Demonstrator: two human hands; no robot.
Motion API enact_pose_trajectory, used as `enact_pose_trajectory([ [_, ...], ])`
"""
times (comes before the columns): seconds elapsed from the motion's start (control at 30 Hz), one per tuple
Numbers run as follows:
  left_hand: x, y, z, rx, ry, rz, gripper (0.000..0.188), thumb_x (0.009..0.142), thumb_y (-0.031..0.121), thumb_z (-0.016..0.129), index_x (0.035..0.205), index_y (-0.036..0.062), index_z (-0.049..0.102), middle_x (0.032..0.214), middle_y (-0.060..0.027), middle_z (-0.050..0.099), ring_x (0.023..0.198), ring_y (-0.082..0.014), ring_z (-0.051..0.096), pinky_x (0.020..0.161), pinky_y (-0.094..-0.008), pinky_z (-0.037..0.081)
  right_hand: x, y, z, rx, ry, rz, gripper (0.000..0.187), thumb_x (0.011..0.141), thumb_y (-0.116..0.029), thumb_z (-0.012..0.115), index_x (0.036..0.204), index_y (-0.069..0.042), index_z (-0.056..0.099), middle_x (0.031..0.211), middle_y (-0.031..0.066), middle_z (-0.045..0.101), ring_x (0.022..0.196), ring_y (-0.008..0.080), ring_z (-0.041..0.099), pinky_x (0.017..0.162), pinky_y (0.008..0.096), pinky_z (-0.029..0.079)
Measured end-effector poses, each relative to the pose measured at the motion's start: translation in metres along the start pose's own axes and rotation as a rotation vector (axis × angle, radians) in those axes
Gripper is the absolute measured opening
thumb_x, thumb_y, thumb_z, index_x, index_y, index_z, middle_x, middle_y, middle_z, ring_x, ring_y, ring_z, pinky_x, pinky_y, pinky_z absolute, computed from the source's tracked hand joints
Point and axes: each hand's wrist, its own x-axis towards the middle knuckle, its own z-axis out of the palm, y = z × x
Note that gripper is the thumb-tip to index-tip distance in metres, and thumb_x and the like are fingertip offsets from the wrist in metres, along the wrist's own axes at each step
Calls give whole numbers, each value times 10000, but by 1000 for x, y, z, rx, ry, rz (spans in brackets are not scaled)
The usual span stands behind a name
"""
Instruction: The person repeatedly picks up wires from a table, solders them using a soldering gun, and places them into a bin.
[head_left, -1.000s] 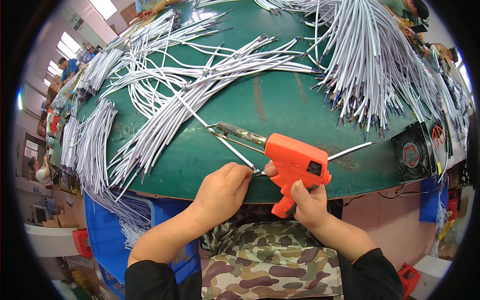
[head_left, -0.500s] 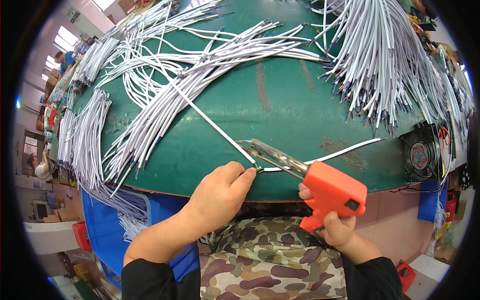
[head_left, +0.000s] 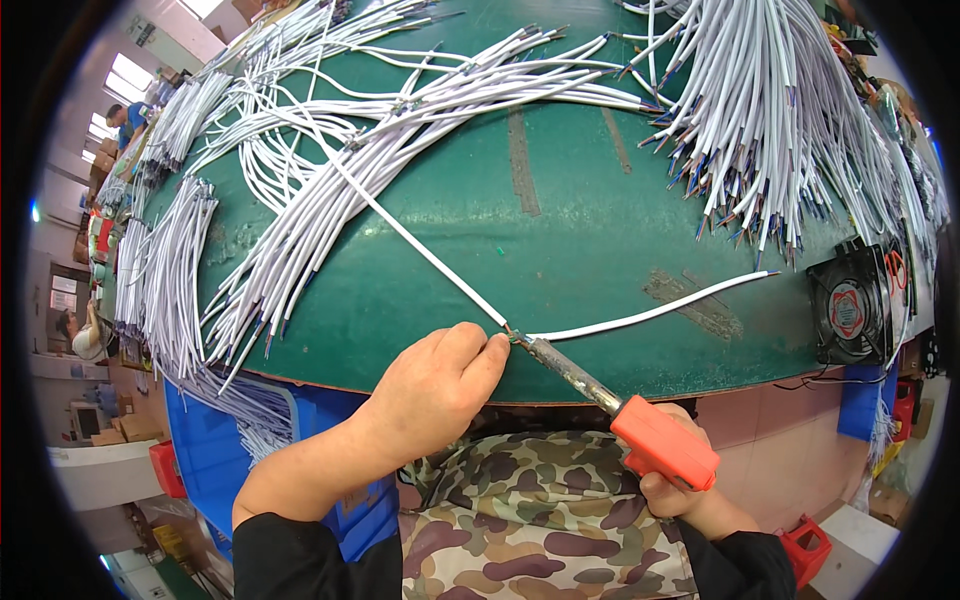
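Near the middle of the frame, the left hand is pinched closed, with its thumb pressed to its finger. It has hold of a small green bit at its tips, but what sits deeper in the pinch is hidden. The right hand, lower and to the right, is wrapped around the orange grip of the iron. The iron's metal rod slants to the upper left, and its tip meets the green bit, just beside the left hand's fingertips.

Two white cables come together at this spot. The left cable runs from the green bit up to the upper left, to a big bunch of white cables. The right cable bends away to the right, and its far end has dark wire tips. Both lie over the green desk, which has gray marks on it and a tiny green speck above the hands.

At the upper right of the frame, a large pile of white cables fans out, with blue and brown ends pointing down. Below it, by the right edge of the desk, stands a black fan. More cables hang over the desk's left edge, with a blue tub below them. At the bottom, the person wears a spotted apron and dark sleeves.
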Motion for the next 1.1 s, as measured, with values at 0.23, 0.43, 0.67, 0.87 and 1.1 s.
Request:
enact_pose_trajectory([
  [0.23,-1,-2,1,-1,17,15,264,717,-47,639,980,-39,627,792,-105,545,653,-256,561,540,-355,477,-1,2,-1,-4,-13,-21,435,934,-468,530,952,-48,641,888,70,637,901,292,592,784,399,481],
  [0.43,-1,-2,1,-4,6,1,274,706,-51,637,979,-34,627,795,-103,544,653,-255,564,542,-352,481,-4,2,2,-7,8,-18,418,933,-460,534,935,-55,637,869,62,632,877,285,588,760,394,476],
  [0.67,0,-2,1,-3,9,4,281,695,-47,639,976,-31,623,791,-103,536,649,-257,561,542,-356,477,-2,0,-1,-40,-17,-27,388,935,-446,524,903,-76,638,825,33,627,855,271,591,749,387,472],
  [0.87,0,-3,2,-4,9,7,290,692,-46,639,980,-28,619,791,-102,535,650,-259,562,544,-358,477,0,-1,-2,-61,-45,-43,374,933,-435,515,868,-85,631,811,24,625,843,264,596,746,387,471],
  [1.1,0,-2,1,-3,2,1,298,687,-47,637,984,-28,619,784,-102,534,650,-263,563,548,-362,478,9,-16,-12,-36,-75,-15,423,929,-460,517,906,-58,647,843,53,644,861,288,603,771,395,479],
])
